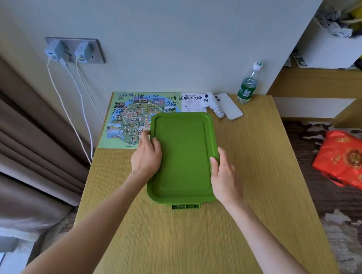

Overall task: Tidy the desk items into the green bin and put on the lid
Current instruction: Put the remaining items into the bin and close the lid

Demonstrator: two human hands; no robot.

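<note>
We see a wooden desk (243, 228) that fills most of the view, set against a pale wall, with a brown curtain (11, 135) hanging to its left.

On the middle of the desk lies the green lid (182, 155), its long side running away from us and its top face up. It covers nearly all of the green bin (186, 207). Only a ribbed green piece of the bin shows below the lid's near edge, so we cannot tell whether the lid is seated all the way round.

Both arms reach in from the near side. The left hand (146, 155) grips the lid's left rim, with the thumb on top and the fingers curled round the edge. The right hand (225, 178) holds the right rim in the same way, with the thumb on the top face and the fingers wrapped down the side, where we lose sight of their tips.

A printed map (129, 117) with handwriting on it lies flat at the far left of the desk, and the lid's far left corner overlaps it. A red bag (345, 159) lies on the carpet to the right, well apart from the desk.

At the far edge of the desk a water bottle (248, 86) stands upright by the wall. Near it lies a white phone (232, 108), with a white controller (212, 104) touching its left side.

Two chargers (70, 51) sit in a wall socket on the left, and their white cables hang down behind the desk.
</note>
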